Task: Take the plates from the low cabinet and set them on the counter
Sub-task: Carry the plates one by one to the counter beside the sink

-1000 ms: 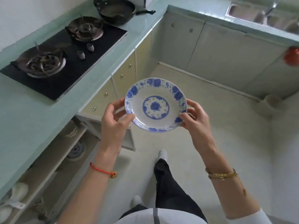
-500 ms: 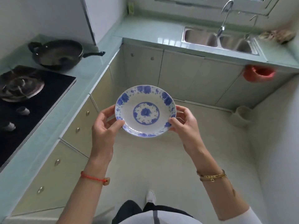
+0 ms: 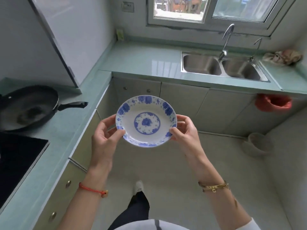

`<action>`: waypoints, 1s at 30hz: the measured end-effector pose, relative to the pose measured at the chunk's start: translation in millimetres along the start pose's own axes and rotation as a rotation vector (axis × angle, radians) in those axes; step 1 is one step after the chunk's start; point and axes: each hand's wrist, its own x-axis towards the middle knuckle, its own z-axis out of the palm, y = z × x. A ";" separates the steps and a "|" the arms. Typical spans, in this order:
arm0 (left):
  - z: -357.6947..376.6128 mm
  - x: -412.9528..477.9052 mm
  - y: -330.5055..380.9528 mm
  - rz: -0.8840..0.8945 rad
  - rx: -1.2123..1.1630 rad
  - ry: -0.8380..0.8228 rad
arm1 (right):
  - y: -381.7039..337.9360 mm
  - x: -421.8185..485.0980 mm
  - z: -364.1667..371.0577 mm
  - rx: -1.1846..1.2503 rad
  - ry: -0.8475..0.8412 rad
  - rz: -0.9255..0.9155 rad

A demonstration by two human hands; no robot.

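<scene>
The step in hand looks like the carry: a blue-and-white plate (image 3: 146,121) is up in the air over the floor (image 3: 166,163), between the two runs of bench (image 3: 142,58), and has not been set down. It sits level, face up, and appears empty. The left hand (image 3: 104,138) grips its left rim, thumb lying over the top edge and fingers curled beneath; the right hand (image 3: 184,128) does the same on the right rim, thumb on the lower right edge, fingers tucked under. Both hands are narrowly closed, pinching the rim and nothing else. The next move, as I judge it, calls for carrying the plate forward or to the left onto a bare stretch of bench and lowering it flat before letting go. The stretch ahead, left of the sink (image 3: 222,67), looks open and glossy, so a gentle set-down would guard against a slide. The left run is partly taken by a black pan (image 3: 26,108) and the hob (image 3: 18,160), which leaves less room there. The low cabinet the plates come from is not in view, so how many plates are left cannot be told.
</scene>
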 end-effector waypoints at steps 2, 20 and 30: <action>9.5 51.0 8.3 0.017 0.005 -0.021 | -7.2 47.4 12.7 0.012 0.010 -0.012; 125.0 428.2 8.4 0.029 0.061 -0.010 | -35.9 433.8 64.0 0.023 0.031 0.024; 191.3 626.7 14.2 0.014 0.101 0.086 | -56.4 658.3 89.2 -0.041 -0.069 0.071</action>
